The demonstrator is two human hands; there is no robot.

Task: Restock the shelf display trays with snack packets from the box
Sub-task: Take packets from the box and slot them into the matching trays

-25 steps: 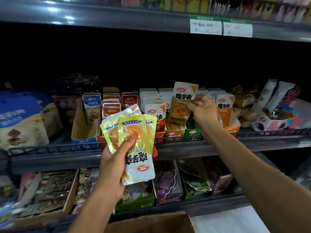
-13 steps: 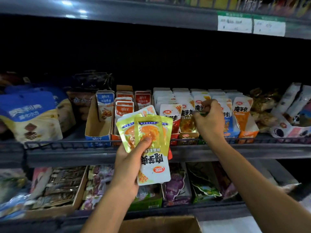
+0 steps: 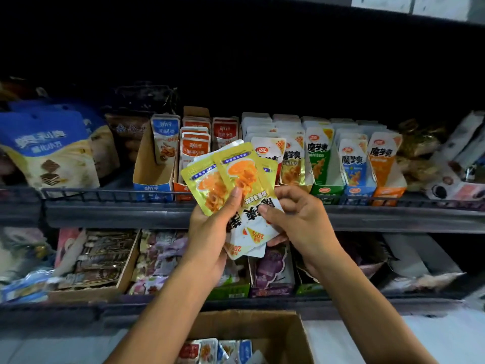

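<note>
Gripping a fan of yellow foil snack packets (image 3: 231, 177), left hand (image 3: 210, 232), right hand (image 3: 299, 219) pinching the front packet, rear packets overlapped, brown cardboard box (image 3: 296, 334) cut off below.

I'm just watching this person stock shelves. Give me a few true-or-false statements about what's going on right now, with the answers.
1. The left hand holds a fan of yellow packets. True.
2. The right hand is reaching into the green tray. False: it pinches the fanned packets.
3. The cardboard box is empty. False: packets lie inside.
4. The packets in hand are upside down. True.
5. The orange tray stands right of the blue one. True.
</note>
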